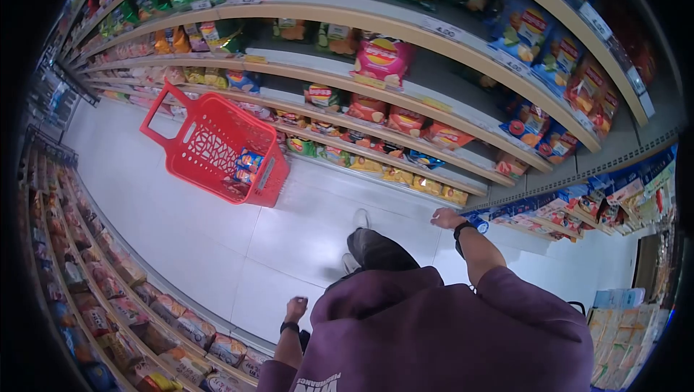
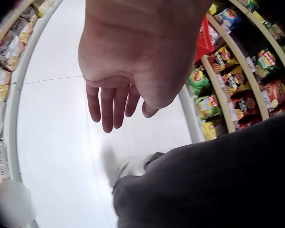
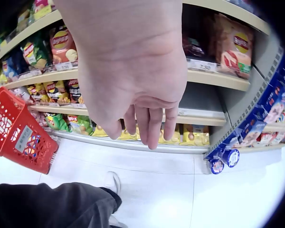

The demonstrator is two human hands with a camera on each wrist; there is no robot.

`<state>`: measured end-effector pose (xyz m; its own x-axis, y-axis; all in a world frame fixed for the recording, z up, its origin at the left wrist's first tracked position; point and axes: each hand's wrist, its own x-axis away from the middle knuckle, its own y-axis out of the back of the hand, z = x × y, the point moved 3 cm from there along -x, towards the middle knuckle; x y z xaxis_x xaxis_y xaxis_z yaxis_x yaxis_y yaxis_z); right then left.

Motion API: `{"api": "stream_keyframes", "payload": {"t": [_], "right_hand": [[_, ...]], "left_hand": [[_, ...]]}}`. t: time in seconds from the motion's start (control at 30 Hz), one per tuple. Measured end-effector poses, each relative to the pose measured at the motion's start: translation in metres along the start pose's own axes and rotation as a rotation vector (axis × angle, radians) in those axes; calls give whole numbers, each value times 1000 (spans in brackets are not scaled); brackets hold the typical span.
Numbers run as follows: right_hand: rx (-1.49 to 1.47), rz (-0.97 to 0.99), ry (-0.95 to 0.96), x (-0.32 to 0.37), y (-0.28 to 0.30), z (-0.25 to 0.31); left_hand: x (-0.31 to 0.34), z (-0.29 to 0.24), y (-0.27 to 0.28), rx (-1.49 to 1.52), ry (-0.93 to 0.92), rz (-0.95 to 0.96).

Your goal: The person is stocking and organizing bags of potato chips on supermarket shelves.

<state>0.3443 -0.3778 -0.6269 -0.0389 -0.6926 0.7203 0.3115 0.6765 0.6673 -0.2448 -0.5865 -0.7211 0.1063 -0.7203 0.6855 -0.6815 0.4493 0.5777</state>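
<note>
A: Your left hand [image 1: 296, 310] hangs at the bottom of the head view, beside your purple top [image 1: 448, 327]. How do you see its fingers lying?

B: Look at your left wrist view: they point down, relaxed, nearly straight, with narrow gaps, the thumb apart on their right. Your right hand [image 3: 137, 76] is much the same: fingers loosely extended, close together at the middle, thumb to the left.

A: And what lies near that one?

B: In your right wrist view, small yellow snack bags [image 3: 195, 135] line the bottom shelf behind your fingertips; a blue container with a round end [image 3: 231, 157] is at lower right.

A: Where is your tall red plastic basket with cut-out walls [image 1: 275, 182]?

B: Left of centre in your head view, on the white tiled floor [image 1: 289, 237], well apart from both hands. Shiny blue snack bags [image 1: 249, 163] lie inside, towards its lower-right end.
</note>
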Motion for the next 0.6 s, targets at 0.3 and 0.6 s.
{"api": "stream_keyframes", "payload": {"t": [0.3, 0.6], "right_hand": [[-27, 48, 134, -76, 27, 146], [16, 96, 281, -190, 43, 252]], "left_hand": [[-80, -100, 101, 135, -103, -97], [-92, 27, 158, 228, 169, -119]]}}
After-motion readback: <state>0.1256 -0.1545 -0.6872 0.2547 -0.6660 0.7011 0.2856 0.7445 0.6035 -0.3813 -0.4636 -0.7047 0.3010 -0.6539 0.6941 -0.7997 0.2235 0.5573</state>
